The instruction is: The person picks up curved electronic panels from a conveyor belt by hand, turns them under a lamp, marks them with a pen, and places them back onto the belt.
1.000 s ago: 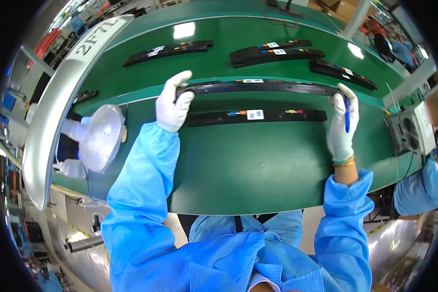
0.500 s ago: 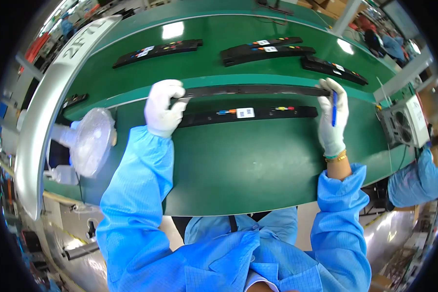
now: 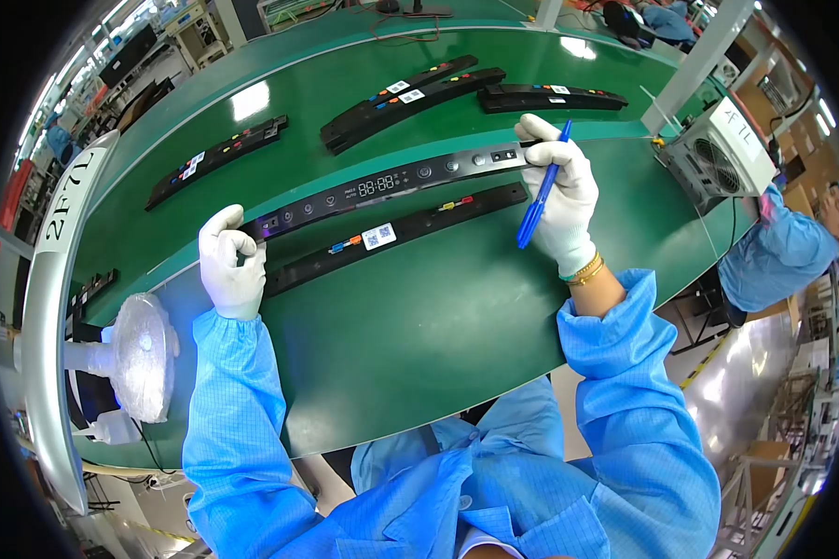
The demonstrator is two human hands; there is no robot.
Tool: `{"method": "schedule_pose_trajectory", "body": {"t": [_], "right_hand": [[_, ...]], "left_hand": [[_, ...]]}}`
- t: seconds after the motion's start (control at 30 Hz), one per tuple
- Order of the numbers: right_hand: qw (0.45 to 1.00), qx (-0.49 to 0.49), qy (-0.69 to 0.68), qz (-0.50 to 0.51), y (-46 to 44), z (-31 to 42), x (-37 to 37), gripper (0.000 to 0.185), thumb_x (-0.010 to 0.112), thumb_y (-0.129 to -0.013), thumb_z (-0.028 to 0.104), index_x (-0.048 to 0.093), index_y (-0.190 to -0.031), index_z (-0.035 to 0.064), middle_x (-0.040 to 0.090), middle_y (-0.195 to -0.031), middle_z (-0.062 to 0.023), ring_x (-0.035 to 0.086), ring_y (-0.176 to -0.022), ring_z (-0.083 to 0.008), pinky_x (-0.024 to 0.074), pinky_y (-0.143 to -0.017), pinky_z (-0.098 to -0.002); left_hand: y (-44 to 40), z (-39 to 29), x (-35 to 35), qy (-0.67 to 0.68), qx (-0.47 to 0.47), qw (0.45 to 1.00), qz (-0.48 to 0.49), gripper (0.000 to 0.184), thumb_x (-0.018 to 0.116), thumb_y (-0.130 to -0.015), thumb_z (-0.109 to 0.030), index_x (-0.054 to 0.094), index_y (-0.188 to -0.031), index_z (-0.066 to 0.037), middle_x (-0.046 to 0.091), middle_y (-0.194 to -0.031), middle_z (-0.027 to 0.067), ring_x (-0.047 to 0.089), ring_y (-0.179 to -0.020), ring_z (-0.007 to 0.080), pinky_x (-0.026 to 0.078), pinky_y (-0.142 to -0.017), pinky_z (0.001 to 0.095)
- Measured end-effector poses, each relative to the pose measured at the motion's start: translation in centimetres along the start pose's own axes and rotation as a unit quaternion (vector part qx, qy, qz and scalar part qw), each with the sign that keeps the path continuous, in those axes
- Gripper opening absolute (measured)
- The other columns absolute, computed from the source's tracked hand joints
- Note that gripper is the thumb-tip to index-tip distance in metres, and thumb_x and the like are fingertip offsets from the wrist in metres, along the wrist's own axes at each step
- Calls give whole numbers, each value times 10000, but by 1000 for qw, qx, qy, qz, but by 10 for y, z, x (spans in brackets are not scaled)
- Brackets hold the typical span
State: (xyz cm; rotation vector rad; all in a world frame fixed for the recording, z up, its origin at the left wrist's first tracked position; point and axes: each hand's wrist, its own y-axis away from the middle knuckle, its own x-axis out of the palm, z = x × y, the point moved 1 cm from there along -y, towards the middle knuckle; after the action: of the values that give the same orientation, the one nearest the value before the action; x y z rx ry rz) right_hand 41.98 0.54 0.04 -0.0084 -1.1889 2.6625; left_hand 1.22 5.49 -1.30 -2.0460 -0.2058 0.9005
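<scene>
Held by its two ends is a long black control panel, its glossy face with printed digits and round button symbols turned up to me. My left hand, in a white glove, pinches the left end between thumb and fingers. At the right end, my gloved right hand grips the panel and also keeps a blue pen between its fingers. Just below the held panel, a second black panel lies on the green bench, showing a white code label and coloured connectors.
Several more black panels lie across the bench's far side. A plastic-wrapped fan stands at the left beside a silver lamp bar. At the right sits a white fan unit, with a co-worker behind it.
The held panel has rolled so its printed face shows, and its right end has risen. My head view has turned, shifting the bench leftward. Both hands still hold the ends.
</scene>
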Motion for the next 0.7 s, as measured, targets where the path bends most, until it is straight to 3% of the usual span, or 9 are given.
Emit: {"method": "schedule_pose_trajectory", "body": {"t": [0.1, 0.13, 0.27, 0.37, 0.43, 0.5, 0.63, 0.7], "right_hand": [[998, -53, 24, 9, -2, 6, 3, 293, 588, -795, -186, 635, -982, 34, 610, -1316, -201, 638, -1052, -187, 506, -726, -222], [991, -100, 88, 5, -4, 7, 6, 283, 571, -811, -186, 633, -987, 27, 613, -1311, -201, 635, -1029, -171, 482, -685, -196], [999, -29, 13, -12, 0, 7, 8, 252, 568, -856, -152, 636, -1003, 41, 605, -1327, -186, 611, -1033, -150, 451, -682, -172], [1000, -14, -18, 1, 0, 3, 4, 270, 566, -860, -157, 617, -1051, 27, 566, -1372, -208, 590, -1194, -259, 502, -949, -294], [999, 15, -30, -3, 1, 0, 2, 275, 564, -872, -159, 606, -1074, 22, 555, -1383, -214, 566, -1249, -296, 443, -1076, -369], [1000, 17, -10, -7, 0, 1, 7, 230, 583, -911, -112, 613, -1089, 31, 552, -1393, -203, 547, -1276, -276, 426, -1104, -395], [990, 111, -85, -5, -1, -1, 6, 290, 615, -935, 3, 567, -1219, 37, 556, -1379, -167, 552, -1262, -248, 425, -1103, -393], [981, 148, -123, -25, 0, -4, 3, 333, 622, -941, 45, 542, -1264, 35, 573, -1332, -143, 566, -1220, -231, 434, -1086, -379]], "left_hand": [[0, 1, 2, 14, -4, 1000, -2, 297, 694, -652, 130, 484, -736, -62, 590, -1232, 160, 610, -1100, 283, 491, -971, 379], [0, 2, 2, 19, -8, 1000, -5, 299, 697, -649, 131, 482, -731, -60, 591, -1233, 161, 610, -1101, 285, 492, -972, 381], [0, 4, 1, 15, 17, 1000, -21, 297, 726, -624, 114, 505, -716, -62, 623, -1186, 161, 635, -1045, 284, 513, -931, 378], [-1, 2, -1, 16, 31, 999, -26, 287, 726, -610, 109, 530, -725, -66, 636, -1165, 161, 643, -1033, 292, 520, -909, 374], [-1, 2, -2, 16, 33, 999, -27, 281, 721, -610, 108, 537, -739, -62, 638, -1158, 159, 644, -1037, 292, 522, -911, 371], [-1, -1, -3, 38, 20, 999, -28, 281, 718, -615, 107, 537, -755, -56, 638, -1153, 160, 643, -1045, 295, 522, -916, 366], [-4, -9, -7, 54, 17, 998, -12, 290, 723, -651, 69, 605, -886, -52, 642, -1157, 134, 649, -1045, 274, 531, -900, 347], [-7, -14, -5, 42, 45, 998, -5, 414, 740, -664, 39, 663, -1060, -56, 657, -1145, 128, 659, -1045, 267, 534, -897, 340]]}}
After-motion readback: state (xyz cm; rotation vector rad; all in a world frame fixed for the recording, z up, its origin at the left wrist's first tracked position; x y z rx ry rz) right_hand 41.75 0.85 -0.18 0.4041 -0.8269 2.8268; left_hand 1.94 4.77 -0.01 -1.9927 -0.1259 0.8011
